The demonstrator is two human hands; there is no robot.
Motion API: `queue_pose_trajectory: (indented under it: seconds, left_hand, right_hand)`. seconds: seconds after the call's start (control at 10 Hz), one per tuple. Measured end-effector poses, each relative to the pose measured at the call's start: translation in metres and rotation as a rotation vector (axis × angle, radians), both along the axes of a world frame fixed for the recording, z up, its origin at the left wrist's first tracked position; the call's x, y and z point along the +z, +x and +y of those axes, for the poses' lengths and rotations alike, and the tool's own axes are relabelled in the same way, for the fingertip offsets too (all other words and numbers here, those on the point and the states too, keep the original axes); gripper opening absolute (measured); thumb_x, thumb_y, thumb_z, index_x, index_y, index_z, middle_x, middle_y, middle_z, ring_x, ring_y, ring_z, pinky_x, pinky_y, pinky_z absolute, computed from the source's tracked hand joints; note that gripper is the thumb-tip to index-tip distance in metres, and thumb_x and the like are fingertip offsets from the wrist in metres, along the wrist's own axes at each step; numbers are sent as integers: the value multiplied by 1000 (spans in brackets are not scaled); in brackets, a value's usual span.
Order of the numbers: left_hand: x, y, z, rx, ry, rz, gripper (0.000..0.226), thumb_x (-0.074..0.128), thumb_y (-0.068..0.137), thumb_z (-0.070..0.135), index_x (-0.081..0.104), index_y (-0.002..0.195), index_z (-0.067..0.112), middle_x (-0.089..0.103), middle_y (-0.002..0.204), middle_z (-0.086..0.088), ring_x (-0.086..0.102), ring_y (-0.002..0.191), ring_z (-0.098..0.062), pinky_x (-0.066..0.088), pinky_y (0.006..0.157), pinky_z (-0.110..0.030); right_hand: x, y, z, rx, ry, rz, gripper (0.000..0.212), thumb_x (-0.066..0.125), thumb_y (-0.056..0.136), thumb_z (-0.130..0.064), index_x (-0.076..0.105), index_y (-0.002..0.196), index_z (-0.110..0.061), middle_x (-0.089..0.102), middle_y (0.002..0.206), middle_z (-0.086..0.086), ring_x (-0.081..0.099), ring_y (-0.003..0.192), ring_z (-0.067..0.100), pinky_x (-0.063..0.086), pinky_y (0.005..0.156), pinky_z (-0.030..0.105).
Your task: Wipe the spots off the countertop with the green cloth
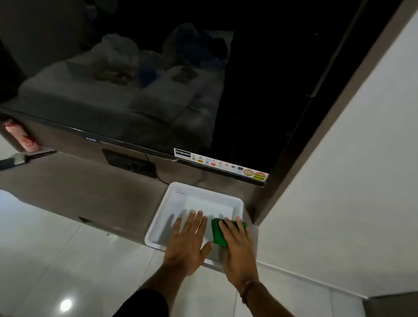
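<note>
So both hands are down in a white tray sitting at the right end of the desk. The right hand is flat on top of the green cloth, fingers spread over it, pressing it onto the tray's right side rather than pinching it. The cloth is folded, and its far corner pokes out past the fingertips, right by the tray's rim. The left hand is just beside it, open wide with fingers stretched flat inside the tray, holding nothing. There's a thin band on the right wrist.

Straight beyond the hands is a big dark TV reflecting a bed. Its lower bezel has a small logo that's too blurry to read, and a strip of stickers runs along the bottom corner just past the tray, with print too small to make out. Way off to the left of the left hand stands a pink can with red lettering I can't read.
</note>
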State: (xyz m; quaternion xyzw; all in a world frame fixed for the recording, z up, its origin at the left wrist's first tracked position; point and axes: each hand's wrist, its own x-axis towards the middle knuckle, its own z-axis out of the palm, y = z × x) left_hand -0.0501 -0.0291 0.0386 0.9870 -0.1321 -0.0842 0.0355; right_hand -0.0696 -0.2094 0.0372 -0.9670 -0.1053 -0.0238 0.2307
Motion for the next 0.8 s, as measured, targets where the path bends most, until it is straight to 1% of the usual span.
queue_pose_trajectory:
  seconds: [0.1, 0.2, 0.3, 0.4, 0.5, 0.6, 0.7, 0.8]
  left_hand:
    - [-9, 23, 16, -10, 17, 21, 78, 15, 104, 67, -8, 162, 21, -15, 169, -7, -24, 152, -32, -4, 125, -60]
    - [-28, 51, 36, -31, 21, 72, 76, 17, 106, 64, -10, 161, 19, -16, 170, -10, -24, 152, -36, -1, 124, -60]
    - [-41, 59, 46, -44, -2, 85, 76, 18, 106, 63, -11, 161, 19, -15, 170, -11, -24, 153, -35, -1, 125, -59]
    - [-54, 67, 58, -50, -32, 99, 77, 19, 106, 64, -5, 162, 17, -11, 171, -12, -19, 154, -34, 2, 126, -58]
    - [-63, 69, 63, -45, -31, 118, 80, 19, 105, 66, -4, 163, 16, -11, 172, -12, -17, 155, -33, 4, 126, -57]
    - [-66, 71, 63, -56, -37, 130, 82, 16, 103, 68, -4, 163, 16, -11, 172, -12, -16, 155, -33, 5, 126, -57]
    - [-62, 71, 62, -59, -22, 112, 82, 12, 102, 69, -4, 163, 15, -10, 172, -13, -15, 155, -35, 7, 126, -57]
    - [-48, 63, 56, -70, 4, 43, 81, 5, 101, 68, -4, 163, 16, -11, 170, -12, -17, 154, -35, 2, 126, -57]
  right_hand:
    - [-10, 27, 19, 7, -37, 23, 63, 54, 97, -23, 29, 154, -30, 22, 164, -6, 4, 155, 24, 9, 125, 54]
    - [-32, 59, 42, -35, -57, 108, 62, 53, 99, -15, 29, 154, -30, 21, 166, -5, 1, 155, 22, 4, 126, 51]
    - [-45, 72, 52, -53, -94, 129, 65, 54, 97, -13, 28, 154, -31, 21, 166, -5, -1, 155, 21, -3, 125, 46]
    - [-60, 82, 61, -55, -130, 189, 65, 47, 100, -14, 21, 156, -34, 14, 167, -7, -8, 154, 20, -8, 123, 43]
    - [-72, 80, 64, -49, -198, 227, 64, 42, 104, -21, 9, 157, -35, 3, 169, -8, -16, 152, 20, -9, 123, 45]
    - [-79, 78, 60, -26, -247, 275, 71, 44, 103, -26, -1, 156, -37, -8, 168, -8, -20, 152, 23, -9, 123, 49]
    - [-74, 83, 55, 21, -252, 306, 78, 50, 99, -27, -3, 156, -37, -13, 167, -8, -19, 152, 26, -12, 120, 50]
    - [-58, 77, 49, 18, -196, 263, 89, 58, 93, -33, -4, 156, -37, -16, 164, -7, -18, 153, 29, -8, 121, 51]
